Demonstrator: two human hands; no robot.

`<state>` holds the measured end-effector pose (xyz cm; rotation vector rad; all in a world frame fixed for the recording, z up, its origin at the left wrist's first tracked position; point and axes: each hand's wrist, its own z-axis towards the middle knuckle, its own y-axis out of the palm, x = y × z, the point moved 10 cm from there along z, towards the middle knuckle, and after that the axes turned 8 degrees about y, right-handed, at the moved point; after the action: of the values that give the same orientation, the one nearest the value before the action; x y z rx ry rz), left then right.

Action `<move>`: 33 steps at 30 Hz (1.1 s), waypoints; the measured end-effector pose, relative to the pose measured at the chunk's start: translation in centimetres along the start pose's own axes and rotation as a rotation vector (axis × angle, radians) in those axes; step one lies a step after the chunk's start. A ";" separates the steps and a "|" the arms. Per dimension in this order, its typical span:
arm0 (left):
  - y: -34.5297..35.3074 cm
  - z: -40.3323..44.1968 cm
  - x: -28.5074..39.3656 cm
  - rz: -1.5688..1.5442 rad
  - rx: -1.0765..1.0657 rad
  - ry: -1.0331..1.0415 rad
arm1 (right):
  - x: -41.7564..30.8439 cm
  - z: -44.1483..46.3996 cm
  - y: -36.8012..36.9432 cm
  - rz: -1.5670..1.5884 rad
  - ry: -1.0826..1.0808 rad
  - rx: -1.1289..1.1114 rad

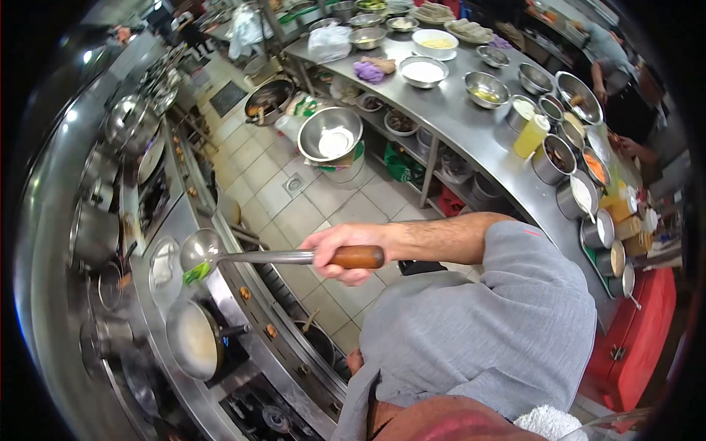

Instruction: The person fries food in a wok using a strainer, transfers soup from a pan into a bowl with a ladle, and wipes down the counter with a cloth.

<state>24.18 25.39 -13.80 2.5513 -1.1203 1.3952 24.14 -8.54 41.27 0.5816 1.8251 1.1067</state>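
My right hand (342, 253) is closed around the wooden-handled end of a long metal ladle (272, 257). The bowl of the ladle points left, over the edge of the stove counter. Bright green leaves (196, 273) show at the lower rim of that bowl; whether they are in it or beneath it is unclear. Just below sits a pan (195, 342) of pale, cloudy liquid on the stove, its dark handle towards me. Of my left hand (355, 361) only a small part shows beside my grey shirt, with the fingers hidden.
A steel worktable (353, 59) curves along the right, crowded with bowls and a yellow squeeze bottle (531, 136). On the floor side, a large steel bowl (330, 134) rests on a bucket, near a dark wok (271, 99). A co-worker's arm (599, 84) shows at far right.
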 end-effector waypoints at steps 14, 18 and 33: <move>14.6 8.9 13.4 0.291 -0.360 0.195 | -5.8 -30.6 -7.1 0.113 -0.702 0.340; 21.6 8.5 18.6 0.371 -0.417 0.249 | -6.7 -40.8 -7.0 0.072 -0.946 0.451; 40.6 7.8 32.9 0.452 -0.567 0.264 | -4.8 -64.5 -10.5 0.114 -1.369 1.068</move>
<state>16.64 -26.35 -6.27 1.7415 -1.7905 1.1928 -29.14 -46.26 47.08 1.5481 0.9366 -0.4093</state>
